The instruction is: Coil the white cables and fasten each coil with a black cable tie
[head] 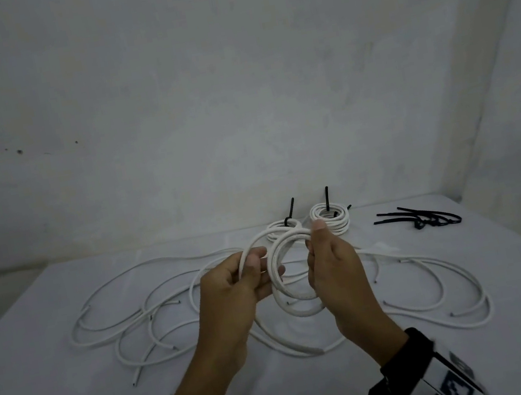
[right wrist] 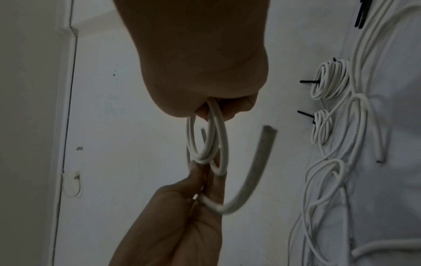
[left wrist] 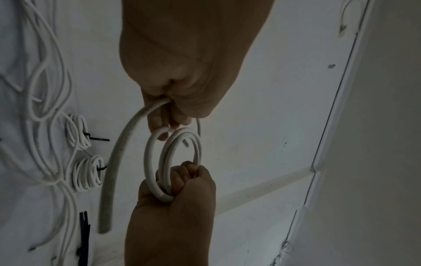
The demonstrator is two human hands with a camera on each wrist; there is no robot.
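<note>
I hold a small coil of white cable (head: pixel 281 284) in the air above the white table (head: pixel 58 379). My right hand (head: pixel 317 243) grips the coil's right side, thumb on top. My left hand (head: pixel 258 269) pinches the cable at the coil's left side, and the free tail (head: pixel 253 243) arcs up from that hand. In the left wrist view the coil (left wrist: pixel 180 158) hangs between the left hand (left wrist: pixel 173 115) and the right hand (left wrist: pixel 182 180). In the right wrist view the right hand (right wrist: pixel 218 109) grips the coil (right wrist: pixel 212 140), and the tail (right wrist: pixel 252 169) curves out from the left fingers (right wrist: pixel 202 180).
Two tied coils (head: pixel 283 228) (head: pixel 331 221) stand at the back of the table, black tie tails sticking up. A bunch of loose black cable ties (head: pixel 423 219) lies back right. Several loose white cables (head: pixel 116 313) sprawl left and right (head: pixel 442 287). A wall rises behind.
</note>
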